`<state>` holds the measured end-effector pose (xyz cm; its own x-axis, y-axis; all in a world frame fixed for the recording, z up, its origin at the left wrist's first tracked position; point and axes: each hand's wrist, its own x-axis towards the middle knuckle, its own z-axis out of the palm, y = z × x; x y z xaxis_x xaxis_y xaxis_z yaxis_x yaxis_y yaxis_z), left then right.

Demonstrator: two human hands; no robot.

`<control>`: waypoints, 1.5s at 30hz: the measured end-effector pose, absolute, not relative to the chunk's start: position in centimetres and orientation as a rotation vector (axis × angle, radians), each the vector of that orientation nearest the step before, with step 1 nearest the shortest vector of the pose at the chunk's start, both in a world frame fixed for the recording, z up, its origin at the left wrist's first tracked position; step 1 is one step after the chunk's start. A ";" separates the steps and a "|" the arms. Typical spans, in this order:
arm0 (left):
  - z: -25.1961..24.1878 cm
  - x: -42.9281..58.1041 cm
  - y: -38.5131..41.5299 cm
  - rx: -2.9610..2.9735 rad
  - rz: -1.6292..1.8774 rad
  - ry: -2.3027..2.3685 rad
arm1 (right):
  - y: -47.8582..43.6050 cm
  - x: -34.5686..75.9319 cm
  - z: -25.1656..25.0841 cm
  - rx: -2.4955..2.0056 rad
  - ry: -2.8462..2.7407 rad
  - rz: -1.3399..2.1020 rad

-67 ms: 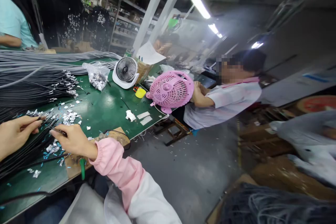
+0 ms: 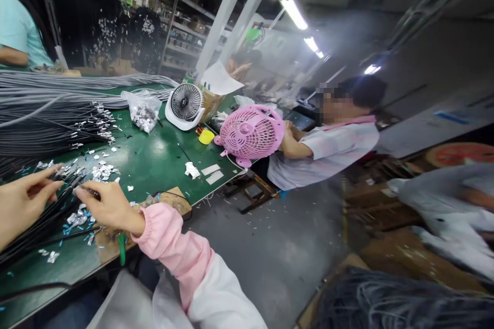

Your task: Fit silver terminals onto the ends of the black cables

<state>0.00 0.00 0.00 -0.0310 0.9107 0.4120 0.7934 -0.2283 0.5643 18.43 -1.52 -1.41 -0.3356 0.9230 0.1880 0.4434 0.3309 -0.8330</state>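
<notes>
- Green bench mat [image 2: 154, 159], factory floor; no readable writing or labels anywhere.
- Clear plastic bag [image 2: 143, 109] of silver foil scraps, far centre of bench; white desk fan [image 2: 186, 105] and pink desk fan [image 2: 250, 132] to its right.
- Left hand [image 2: 23, 200] near left, fingers pinched on black cable bundle [image 2: 42, 221].
- Right hand [image 2: 110, 206] just beside it, thumb and forefinger closed on one cable end.
- Versus earlier frame: hands nearly unchanged; view shifted slightly.

Pink elasticated oversleeve on right forearm [image 2: 170, 247], white garment beneath, left hand [image 2: 23, 203] seemingly bare
</notes>
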 end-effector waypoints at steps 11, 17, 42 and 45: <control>-1.8 2.4 -4.2 1.898 1.410 1.848 | -2.3 19.0 -1.3 -1.181 -1.751 0.830; -0.9 3.3 -4.9 1.936 1.460 1.797 | -2.7 19.1 -1.3 -1.151 -1.766 0.861; -1.9 2.9 -4.3 1.722 1.311 1.718 | -2.8 19.1 -1.0 -1.152 -1.482 1.103; -2.1 2.8 -4.1 1.667 1.266 1.741 | -2.9 19.0 -1.0 -1.152 -1.444 1.150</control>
